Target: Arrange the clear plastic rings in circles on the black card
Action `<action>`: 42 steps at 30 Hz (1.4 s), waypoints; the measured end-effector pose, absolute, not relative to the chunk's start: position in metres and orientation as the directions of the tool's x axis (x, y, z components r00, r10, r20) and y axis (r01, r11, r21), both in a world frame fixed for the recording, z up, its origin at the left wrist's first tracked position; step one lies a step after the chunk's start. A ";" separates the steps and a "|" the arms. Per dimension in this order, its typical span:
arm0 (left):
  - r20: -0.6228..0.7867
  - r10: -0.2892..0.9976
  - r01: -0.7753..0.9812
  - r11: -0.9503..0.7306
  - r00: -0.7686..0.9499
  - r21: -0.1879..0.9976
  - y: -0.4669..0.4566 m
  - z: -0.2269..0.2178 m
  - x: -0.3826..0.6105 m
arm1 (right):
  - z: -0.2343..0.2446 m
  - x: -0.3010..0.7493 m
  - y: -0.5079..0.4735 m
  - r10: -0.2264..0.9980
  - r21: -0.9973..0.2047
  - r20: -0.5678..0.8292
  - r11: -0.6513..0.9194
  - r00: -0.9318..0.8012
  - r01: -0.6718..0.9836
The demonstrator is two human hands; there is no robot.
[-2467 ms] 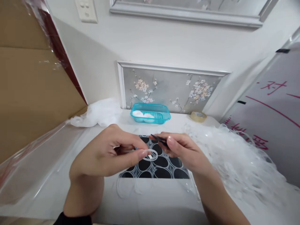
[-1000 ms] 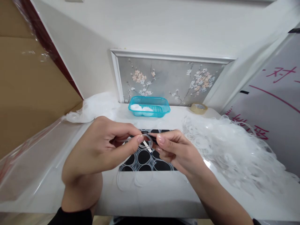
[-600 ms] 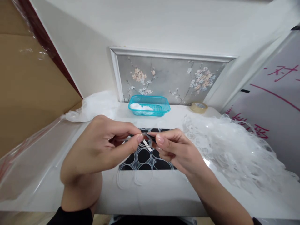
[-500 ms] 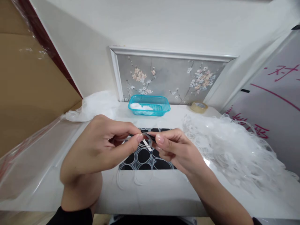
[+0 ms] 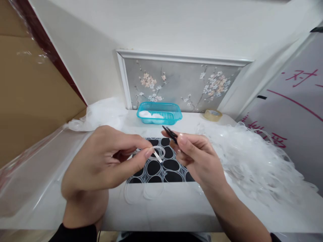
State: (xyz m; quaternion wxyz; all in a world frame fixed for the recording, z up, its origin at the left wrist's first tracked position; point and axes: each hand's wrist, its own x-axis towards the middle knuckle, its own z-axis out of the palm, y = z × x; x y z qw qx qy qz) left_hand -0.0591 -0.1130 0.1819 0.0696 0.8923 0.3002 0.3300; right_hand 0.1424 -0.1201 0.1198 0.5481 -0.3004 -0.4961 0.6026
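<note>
My left hand [image 5: 118, 158] pinches a translucent white ring [image 5: 163, 153] between thumb and forefinger. A small white strip [image 5: 158, 157] sticks out from the same fingertips, slanting down to the right. In my right hand [image 5: 195, 153] is a pair of black tweezers [image 5: 170, 133], gripped between thumb and fingers with the tips pointing up and left, apart from the ring. Beneath both hands lies a black sheet [image 5: 174, 164] with clear rings laid out on it. A couple of loose clear rings [image 5: 130, 198] rest at its front edge.
A turquoise basket [image 5: 174, 108] with white round pieces stands at the back. Right of it lies a roll of tape [image 5: 212, 115]. A large heap of clear rings [image 5: 252, 164] covers the right side; white plastic material [image 5: 104, 112] sits back left beside a cardboard box [image 5: 32, 87].
The tweezers have come away from the ring, and my right hand has shifted slightly right, their tips now raised. My left hand keeps its pinch on the ring and strip.
</note>
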 end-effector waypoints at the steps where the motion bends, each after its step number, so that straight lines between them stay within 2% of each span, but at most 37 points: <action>1: 0.565 0.563 0.476 -0.822 0.603 0.311 -0.114 0.181 -0.060 | 0.121 0.143 -0.121 0.960 -0.926 0.186 0.100 -0.210 -0.364; 9: 0.640 0.470 0.401 -0.877 0.608 0.263 -0.115 0.179 -0.053 | 0.127 0.142 -0.127 0.935 -0.942 0.233 0.148 -0.268 -0.302; 15: 0.644 0.437 0.368 -0.896 0.628 0.249 -0.112 0.179 -0.053 | 0.132 0.144 -0.127 0.936 -0.968 0.186 0.123 -0.300 -0.218; 22: 0.671 0.486 0.416 -0.865 0.559 0.280 -0.113 0.179 -0.055 | 0.131 0.146 -0.123 0.928 -0.969 0.169 0.095 -0.332 -0.229; 28: 0.548 0.600 0.576 -0.781 0.582 0.242 -0.116 0.184 -0.051 | 0.132 0.146 -0.124 0.926 -0.961 0.183 0.098 -0.329 -0.260; 37: 0.474 0.552 0.510 -0.829 0.686 0.227 -0.114 0.182 -0.047 | 0.134 0.144 -0.125 0.912 -0.956 0.174 0.065 -0.371 -0.287; 42: 0.526 0.555 0.511 -0.824 0.645 0.243 -0.112 0.180 -0.046 | 0.130 0.145 -0.122 0.903 -0.934 0.220 0.086 -0.368 -0.347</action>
